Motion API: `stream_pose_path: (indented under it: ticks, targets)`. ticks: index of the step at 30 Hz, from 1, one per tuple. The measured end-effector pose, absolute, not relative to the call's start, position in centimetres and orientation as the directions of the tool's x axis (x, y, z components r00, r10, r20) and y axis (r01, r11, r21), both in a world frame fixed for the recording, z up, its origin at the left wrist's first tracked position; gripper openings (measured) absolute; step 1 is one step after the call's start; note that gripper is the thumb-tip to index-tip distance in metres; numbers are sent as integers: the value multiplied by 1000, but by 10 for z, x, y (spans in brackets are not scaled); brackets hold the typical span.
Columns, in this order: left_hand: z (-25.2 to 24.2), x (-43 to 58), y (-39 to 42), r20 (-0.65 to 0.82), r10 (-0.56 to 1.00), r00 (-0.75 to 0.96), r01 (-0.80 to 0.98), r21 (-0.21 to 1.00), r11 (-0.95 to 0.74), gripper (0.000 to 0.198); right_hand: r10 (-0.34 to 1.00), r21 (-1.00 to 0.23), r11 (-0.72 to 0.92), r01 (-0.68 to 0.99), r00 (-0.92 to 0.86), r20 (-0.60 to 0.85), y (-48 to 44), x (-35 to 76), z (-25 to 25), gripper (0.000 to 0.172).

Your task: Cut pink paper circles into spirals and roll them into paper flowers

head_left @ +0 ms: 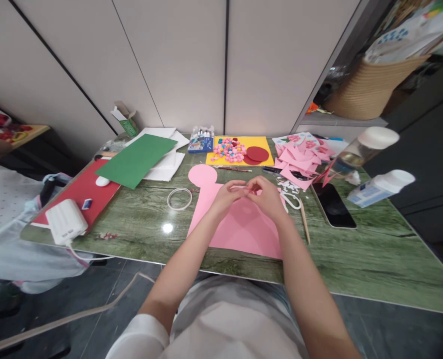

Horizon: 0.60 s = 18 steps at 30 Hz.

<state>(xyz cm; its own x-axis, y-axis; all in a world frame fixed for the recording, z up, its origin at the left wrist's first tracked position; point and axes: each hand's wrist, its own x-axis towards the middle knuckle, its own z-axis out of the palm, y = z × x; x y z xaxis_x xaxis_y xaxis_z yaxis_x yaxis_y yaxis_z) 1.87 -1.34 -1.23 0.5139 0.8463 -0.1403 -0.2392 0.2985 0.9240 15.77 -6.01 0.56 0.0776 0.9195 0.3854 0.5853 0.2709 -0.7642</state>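
Over a pink sheet of paper (240, 229), my left hand (228, 195) and my right hand (265, 198) meet at the fingertips. Both are closed in a pinch. Something small and pinkish-red shows between the fingertips, too small to name. Beyond my left hand lies a pink paper circle (202, 175). A white ring-shaped roll (179, 199) rests to the left of the sheet. White-handled scissors (292, 200) lie just right of my right hand, their blades hidden. Behind the hands, a yellow sheet (211, 158) bears many small pink, blue and red balls (229, 150) and red paper circles (258, 153).
Pink paper scraps (296, 155) pile up at back right. A phone (333, 205), a white-capped bottle (382, 188) and a wooden stick (304, 222) lie right. Green paper (137, 159), red paper (66, 197) and a white power bank (66, 222) are left. Cabinet doors (184, 60) stand behind.
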Motion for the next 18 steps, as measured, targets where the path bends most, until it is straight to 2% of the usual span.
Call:
stream_pose_path:
  ticks: [6, 11, 18]
  targets:
    - [-15, 14, -9, -128, 845, 520, -231, 931, 283, 42, 933, -782, 276, 559, 41, 358, -62, 160, 9, 5]
    - [-16, 7, -2, -116, 799, 589, -186, 944, 274, 44, 942, -810, 310, 498, -42, 334, -64, 167, 12, 12]
    - [-13, 3, -4, -67, 784, 617, -116, 978, 175, 42, 949, -806, 302, 509, -78, 306, -63, 170, 9, 13]
